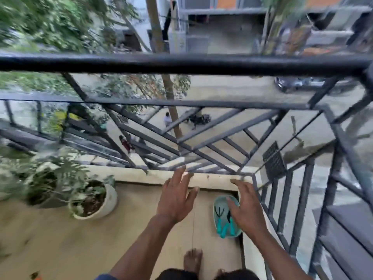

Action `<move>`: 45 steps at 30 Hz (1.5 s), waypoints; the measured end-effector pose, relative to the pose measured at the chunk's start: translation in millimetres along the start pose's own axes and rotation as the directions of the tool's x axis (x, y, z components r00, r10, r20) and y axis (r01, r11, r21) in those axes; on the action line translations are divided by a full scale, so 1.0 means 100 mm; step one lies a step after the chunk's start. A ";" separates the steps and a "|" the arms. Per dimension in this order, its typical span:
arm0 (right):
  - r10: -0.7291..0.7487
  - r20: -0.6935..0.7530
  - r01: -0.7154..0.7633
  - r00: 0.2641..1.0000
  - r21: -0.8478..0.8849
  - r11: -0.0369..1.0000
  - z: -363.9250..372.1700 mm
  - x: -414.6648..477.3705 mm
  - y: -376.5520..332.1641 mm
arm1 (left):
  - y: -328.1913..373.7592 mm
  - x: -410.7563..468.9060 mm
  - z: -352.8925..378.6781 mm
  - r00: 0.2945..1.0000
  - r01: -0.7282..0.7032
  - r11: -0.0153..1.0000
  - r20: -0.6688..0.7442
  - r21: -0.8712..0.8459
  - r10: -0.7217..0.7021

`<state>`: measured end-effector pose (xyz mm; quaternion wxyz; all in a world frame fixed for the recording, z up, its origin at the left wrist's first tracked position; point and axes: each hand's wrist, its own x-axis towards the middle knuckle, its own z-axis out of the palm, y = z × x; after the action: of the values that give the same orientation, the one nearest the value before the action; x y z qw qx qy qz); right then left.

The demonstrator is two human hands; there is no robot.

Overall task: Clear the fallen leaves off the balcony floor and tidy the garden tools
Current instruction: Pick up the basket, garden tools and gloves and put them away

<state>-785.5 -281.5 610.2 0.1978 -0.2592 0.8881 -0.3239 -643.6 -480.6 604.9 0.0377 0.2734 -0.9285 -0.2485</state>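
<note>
L grip [175, 196] + R grip [245, 207] splayed over tub [220, 203], railing [181, 63] ahead.

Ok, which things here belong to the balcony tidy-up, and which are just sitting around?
For the job: teal-handled garden tools, the teal tub holding them, balcony floor.
Just there: potted plants, black railing, black mesh panel.
</note>
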 end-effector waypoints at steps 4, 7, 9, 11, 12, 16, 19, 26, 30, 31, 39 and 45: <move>-0.041 0.008 0.041 0.999 0.081 0.996 -0.13 -0.27 -0.69 | 0.19 -0.42 -0.54 0.992 0.046 0.999 -0.117 -0.005 -0.046; -0.142 0.098 0.131 0.985 0.109 0.985 -0.10 -0.43 -1.04 | 0.24 -0.71 -0.82 0.978 0.089 0.996 -0.192 0.032 -0.081; -0.219 0.164 0.206 0.962 0.093 0.974 -0.11 -0.44 -1.23 | 0.26 -0.90 -0.99 0.951 0.151 0.988 -0.274 0.015 -0.141; -0.284 0.206 0.272 0.936 0.085 0.959 -0.14 -0.44 -1.40 | 0.28 -1.14 -1.12 0.920 0.216 0.976 -0.329 -0.028 -0.213; -0.322 0.217 0.311 0.921 0.084 0.947 -0.14 -0.44 -1.45 | 0.27 -1.24 -1.17 0.908 0.247 0.968 -0.340 -0.040 -0.246; -0.445 0.280 0.431 0.851 0.111 0.895 -0.05 -0.53 -1.59 | 0.18 -1.72 -1.30 0.840 0.368 0.927 -0.402 -0.069 -0.363; -0.484 0.331 0.467 0.810 0.133 0.874 0.09 -0.61 -1.68 | 0.10 -2.08 -1.33 0.786 0.449 0.890 -0.439 -0.081 -0.437; -0.563 0.483 0.544 0.671 0.196 0.816 0.45 -1.01 -1.96 | 0.02 -2.86 -1.41 0.619 0.637 0.758 -0.489 -0.144 -0.614; -0.591 0.535 0.576 0.604 0.220 0.787 0.70 -1.22 -2.19 | -0.16 -3.25 -1.36 0.544 0.684 0.700 -0.495 -0.206 -0.677; -0.601 0.541 0.590 0.588 0.222 0.776 0.77 -1.26 -2.26 | -0.22 -3.34 -1.36 0.526 0.693 0.687 -0.497 -0.220 -0.690; -0.649 0.595 0.696 0.474 0.198 0.690 1.60 -1.90 -2.93 | -0.86 -4.27 -1.46 0.396 0.739 0.592 -0.504 -0.322 -0.767; -0.660 0.655 0.760 0.368 0.197 0.619 2.19 -2.46 -3.36 | -1.34 -4.98 -1.49 0.267 0.768 0.451 -0.413 -0.454 -0.871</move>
<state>-366.2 -460.3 727.1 0.3262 -0.7268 0.5713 -0.1971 -125.7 -381.8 703.3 0.2153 0.7719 -0.5616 -0.2062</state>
